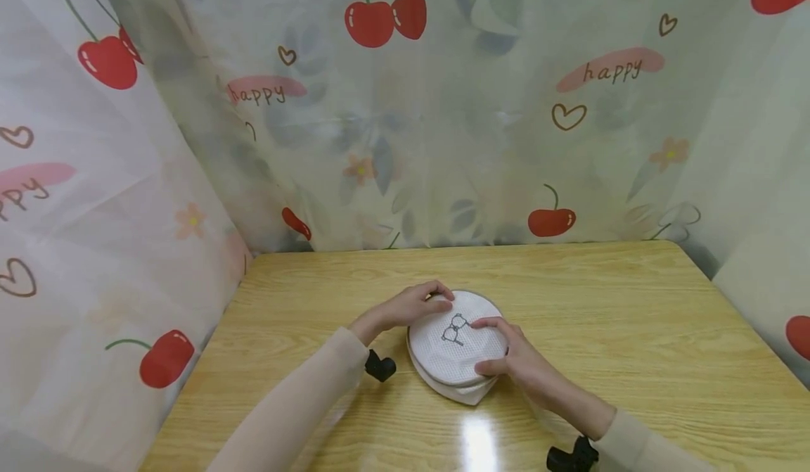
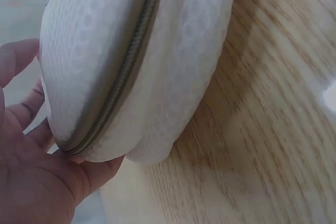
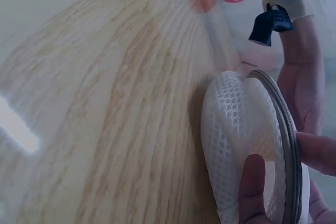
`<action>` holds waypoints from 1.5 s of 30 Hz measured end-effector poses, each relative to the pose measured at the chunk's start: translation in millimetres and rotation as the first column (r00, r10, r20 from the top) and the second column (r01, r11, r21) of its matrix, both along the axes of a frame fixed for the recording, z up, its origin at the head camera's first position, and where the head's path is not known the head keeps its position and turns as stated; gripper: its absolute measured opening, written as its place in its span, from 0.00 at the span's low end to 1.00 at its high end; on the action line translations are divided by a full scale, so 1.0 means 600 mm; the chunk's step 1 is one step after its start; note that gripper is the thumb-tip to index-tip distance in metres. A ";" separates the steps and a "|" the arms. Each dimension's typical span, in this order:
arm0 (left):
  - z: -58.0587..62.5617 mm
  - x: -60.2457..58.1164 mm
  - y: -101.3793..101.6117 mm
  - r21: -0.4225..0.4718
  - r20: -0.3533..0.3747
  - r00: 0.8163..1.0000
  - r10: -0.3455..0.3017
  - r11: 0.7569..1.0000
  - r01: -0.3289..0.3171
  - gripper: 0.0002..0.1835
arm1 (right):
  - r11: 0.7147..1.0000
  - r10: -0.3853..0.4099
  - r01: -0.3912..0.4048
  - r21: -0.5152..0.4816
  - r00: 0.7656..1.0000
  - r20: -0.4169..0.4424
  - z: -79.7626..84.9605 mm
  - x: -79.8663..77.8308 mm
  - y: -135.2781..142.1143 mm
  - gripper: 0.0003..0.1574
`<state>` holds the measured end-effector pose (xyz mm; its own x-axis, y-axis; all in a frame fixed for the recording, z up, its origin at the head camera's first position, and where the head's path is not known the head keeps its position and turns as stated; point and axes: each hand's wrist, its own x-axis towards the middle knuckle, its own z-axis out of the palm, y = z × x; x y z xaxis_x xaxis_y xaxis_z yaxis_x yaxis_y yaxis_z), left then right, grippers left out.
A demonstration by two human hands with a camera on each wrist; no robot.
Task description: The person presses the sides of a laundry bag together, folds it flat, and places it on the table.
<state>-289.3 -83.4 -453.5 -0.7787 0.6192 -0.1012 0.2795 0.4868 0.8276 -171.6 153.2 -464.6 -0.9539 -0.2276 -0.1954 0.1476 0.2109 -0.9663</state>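
Observation:
A round white mesh laundry bag (image 1: 471, 356), with a small line drawing of a bra on its top, sits on the wooden table. My left hand (image 1: 408, 306) grips its far left edge, fingers bent over the rim. At its right edge my right hand (image 1: 520, 359) pinches the rim between thumb and fingers. The left wrist view shows a grey-brown zipper (image 2: 127, 59) running round the side, with soft mesh bulging below it. Along the right side, the zipper (image 3: 287, 135) passes between the right hand's fingers.
The wooden table (image 1: 304, 282) has a light glare near its front edge. Behind it and at both sides hang curtains (image 1: 443, 127) printed with cherries. A black wrist mount (image 1: 380, 366) sits below the left wrist, and another black mount (image 1: 572, 456) is by the right wrist.

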 end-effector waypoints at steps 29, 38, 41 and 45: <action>0.076 0.037 -0.046 -0.072 -0.364 0.929 0.065 0.993 -0.097 0.29 | 0.831 0.363 0.038 0.555 0.719 -0.592 0.077 -0.060 0.076 0.48; 0.080 0.056 -0.040 -0.222 -0.534 0.844 -0.043 0.971 -0.091 0.38 | 0.750 0.515 -0.046 0.660 0.666 -0.539 0.069 -0.076 0.065 0.60; 0.077 0.063 -0.039 -0.277 -0.546 0.834 -0.082 0.957 -0.087 0.43 | 0.758 0.519 -0.088 0.646 0.682 -0.516 0.066 -0.077 0.062 0.60; 0.072 0.073 -0.038 -0.345 -0.537 0.833 -0.135 0.936 -0.070 0.48 | 0.758 0.533 -0.153 0.634 0.705 -0.468 0.063 -0.079 0.058 0.63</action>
<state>-245.8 -106.3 -410.2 -0.7478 0.6518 0.1265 0.6527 0.6868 0.3197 -218.9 188.0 -426.9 -0.7731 -0.6077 0.1816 -0.5975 0.6015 -0.5303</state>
